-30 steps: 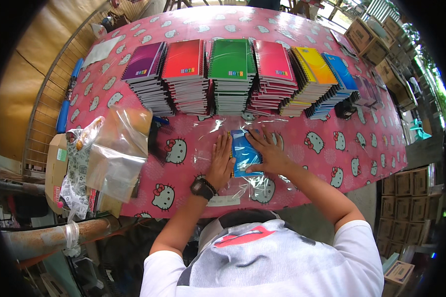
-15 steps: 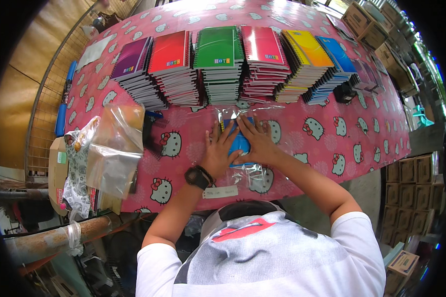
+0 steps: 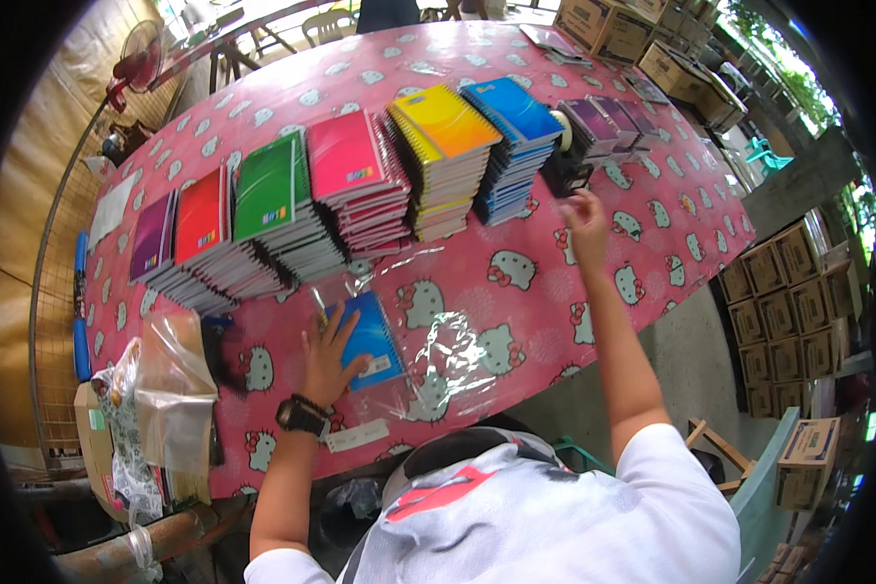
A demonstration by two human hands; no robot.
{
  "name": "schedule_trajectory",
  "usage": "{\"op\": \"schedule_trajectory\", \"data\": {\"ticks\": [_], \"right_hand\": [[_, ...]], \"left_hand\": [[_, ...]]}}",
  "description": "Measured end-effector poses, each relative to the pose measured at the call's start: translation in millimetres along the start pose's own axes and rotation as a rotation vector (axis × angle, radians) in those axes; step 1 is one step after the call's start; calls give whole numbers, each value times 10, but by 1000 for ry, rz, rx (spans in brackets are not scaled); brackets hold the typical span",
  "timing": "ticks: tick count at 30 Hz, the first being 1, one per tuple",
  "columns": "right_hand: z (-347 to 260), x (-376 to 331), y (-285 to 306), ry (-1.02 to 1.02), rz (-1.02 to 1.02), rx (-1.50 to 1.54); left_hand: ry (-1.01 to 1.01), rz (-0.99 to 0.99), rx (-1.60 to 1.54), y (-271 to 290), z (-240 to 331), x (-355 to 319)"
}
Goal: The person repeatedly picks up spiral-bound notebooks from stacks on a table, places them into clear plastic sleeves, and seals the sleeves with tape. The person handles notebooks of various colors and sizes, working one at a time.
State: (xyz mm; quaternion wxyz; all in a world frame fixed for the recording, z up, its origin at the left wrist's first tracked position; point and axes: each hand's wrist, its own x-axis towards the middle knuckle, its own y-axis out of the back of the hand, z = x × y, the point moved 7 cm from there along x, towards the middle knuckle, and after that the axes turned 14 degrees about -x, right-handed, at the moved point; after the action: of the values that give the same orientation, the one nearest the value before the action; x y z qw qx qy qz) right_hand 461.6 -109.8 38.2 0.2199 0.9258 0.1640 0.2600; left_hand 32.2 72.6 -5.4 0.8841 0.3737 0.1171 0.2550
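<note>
My left hand point(image 3: 327, 358) lies with fingers spread on a blue spiral notebook point(image 3: 372, 339), pressing on its left side. Clear plastic film point(image 3: 450, 365) spreads out to the notebook's right on the table. Out to the right, my right hand point(image 3: 585, 222) is raised at the front of a black tape dispenser point(image 3: 566, 177). Its fingers are drawn together in a pinch; whatever lies between them is too small to make out. The dispenser stands beside the stack of blue notebooks point(image 3: 518, 112).
Stacks of purple point(image 3: 154, 234), red point(image 3: 202, 214), green point(image 3: 271, 185), pink point(image 3: 346, 154) and yellow point(image 3: 445, 122) notebooks line the table behind my hands. Clear plastic sleeves point(image 3: 175, 375) hang at the left edge. A white paper slip point(image 3: 357, 435) lies near the front edge. Cartons point(image 3: 793, 307) are piled at right.
My right hand has left the blue notebook and reached right to the tape dispenser. My left hand stays on the notebook. The view has swung to the right.
</note>
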Motion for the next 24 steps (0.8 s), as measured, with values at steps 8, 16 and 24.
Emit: {"op": "schedule_trajectory", "data": {"ticks": [8, 16, 24], "right_hand": [[788, 1102, -98, -242, 47, -360], [451, 479, -132, -151, 139, -402], [695, 628, -189, -380, -345, 114]], "left_hand": [[29, -42, -90, 28, -16, 12], [67, -70, -157, 5, -20, 31], [41, -59, -114, 13, -26, 38]]}}
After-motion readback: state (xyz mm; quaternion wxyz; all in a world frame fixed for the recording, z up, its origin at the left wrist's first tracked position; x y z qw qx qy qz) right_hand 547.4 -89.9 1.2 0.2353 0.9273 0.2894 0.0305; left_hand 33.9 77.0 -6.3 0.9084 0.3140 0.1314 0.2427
